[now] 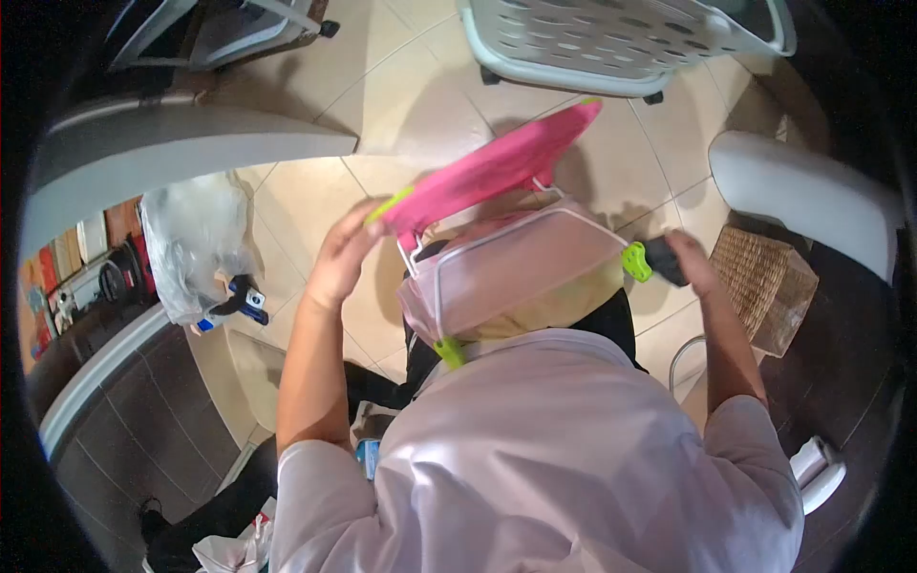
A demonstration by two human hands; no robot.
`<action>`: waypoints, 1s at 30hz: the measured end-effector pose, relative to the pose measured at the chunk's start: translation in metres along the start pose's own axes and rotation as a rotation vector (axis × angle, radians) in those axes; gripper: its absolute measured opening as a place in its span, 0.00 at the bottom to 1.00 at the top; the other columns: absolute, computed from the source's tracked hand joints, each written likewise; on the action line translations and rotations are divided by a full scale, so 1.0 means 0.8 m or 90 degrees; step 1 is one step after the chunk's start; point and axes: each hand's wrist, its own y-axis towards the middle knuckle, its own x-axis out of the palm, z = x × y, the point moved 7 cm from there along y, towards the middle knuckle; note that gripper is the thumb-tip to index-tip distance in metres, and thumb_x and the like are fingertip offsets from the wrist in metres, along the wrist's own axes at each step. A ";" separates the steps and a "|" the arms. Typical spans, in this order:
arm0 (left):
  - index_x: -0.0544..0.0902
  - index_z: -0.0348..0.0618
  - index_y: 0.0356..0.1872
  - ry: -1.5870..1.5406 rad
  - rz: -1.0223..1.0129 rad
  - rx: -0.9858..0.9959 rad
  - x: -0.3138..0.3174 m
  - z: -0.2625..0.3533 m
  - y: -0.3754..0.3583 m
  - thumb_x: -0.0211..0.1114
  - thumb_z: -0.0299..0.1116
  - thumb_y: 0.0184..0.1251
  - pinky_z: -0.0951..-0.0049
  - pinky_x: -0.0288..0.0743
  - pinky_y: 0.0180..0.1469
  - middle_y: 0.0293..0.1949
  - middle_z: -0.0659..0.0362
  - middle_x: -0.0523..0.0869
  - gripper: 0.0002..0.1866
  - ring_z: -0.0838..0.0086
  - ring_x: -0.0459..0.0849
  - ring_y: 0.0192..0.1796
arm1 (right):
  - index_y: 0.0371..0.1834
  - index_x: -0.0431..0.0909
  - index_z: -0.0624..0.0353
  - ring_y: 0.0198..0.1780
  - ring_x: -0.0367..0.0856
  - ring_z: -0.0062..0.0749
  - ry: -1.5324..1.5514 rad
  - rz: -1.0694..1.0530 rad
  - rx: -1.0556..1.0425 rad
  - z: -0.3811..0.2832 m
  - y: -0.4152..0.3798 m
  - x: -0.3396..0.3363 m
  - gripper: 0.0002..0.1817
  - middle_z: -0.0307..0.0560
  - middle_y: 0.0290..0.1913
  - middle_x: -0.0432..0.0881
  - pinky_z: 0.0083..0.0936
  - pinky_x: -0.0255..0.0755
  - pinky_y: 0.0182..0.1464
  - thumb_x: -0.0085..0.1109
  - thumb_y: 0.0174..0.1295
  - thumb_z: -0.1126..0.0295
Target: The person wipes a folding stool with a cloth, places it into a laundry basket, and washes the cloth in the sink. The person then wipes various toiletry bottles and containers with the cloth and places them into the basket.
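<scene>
A pink fabric panel [497,164] with lime-green ends is joined to a white tube frame [516,229], like a small folding chair, in front of my body. Pale pink fabric shows within the frame. My left hand [346,250] is closed on the left end of the pink panel. On the right side, my right hand [695,260] grips a dark grey piece [664,261] beside a lime-green joint [635,262] of the frame. Another lime-green joint [448,352] sits close to my shirt. The fingertips of my right hand are partly hidden.
A white laundry basket [573,43] on wheels stands ahead. A woven basket [759,286] and a white curved surface [802,181] are at right. At left are a pale curved edge [191,148], a clear plastic bag [196,248] and shelved items [81,253].
</scene>
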 end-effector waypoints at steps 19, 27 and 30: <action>0.60 0.41 0.58 0.792 -0.247 0.044 0.209 -0.039 -0.033 0.69 0.52 0.38 0.54 0.61 0.54 0.52 0.47 0.68 0.45 0.53 0.69 0.54 | 0.44 0.76 0.59 0.38 0.78 0.26 0.493 -0.311 0.043 -0.077 -0.023 0.147 0.20 0.43 0.39 0.80 0.23 0.70 0.43 0.47 0.60 0.55; 0.65 0.44 0.55 0.808 0.023 0.227 0.187 -0.044 -0.005 0.71 0.46 0.36 0.58 0.65 0.45 0.44 0.51 0.71 0.40 0.58 0.71 0.45 | 0.43 0.76 0.57 0.34 0.79 0.27 0.606 -0.354 0.052 -0.143 -0.011 0.171 0.20 0.43 0.36 0.80 0.24 0.73 0.38 0.47 0.59 0.53; 0.67 0.43 0.53 0.779 0.084 0.256 0.184 -0.034 -0.003 0.70 0.42 0.39 0.60 0.68 0.42 0.44 0.50 0.71 0.36 0.58 0.72 0.43 | 0.43 0.76 0.57 0.33 0.79 0.27 0.535 -0.332 0.059 -0.160 -0.010 0.172 0.20 0.43 0.37 0.80 0.24 0.73 0.38 0.48 0.59 0.54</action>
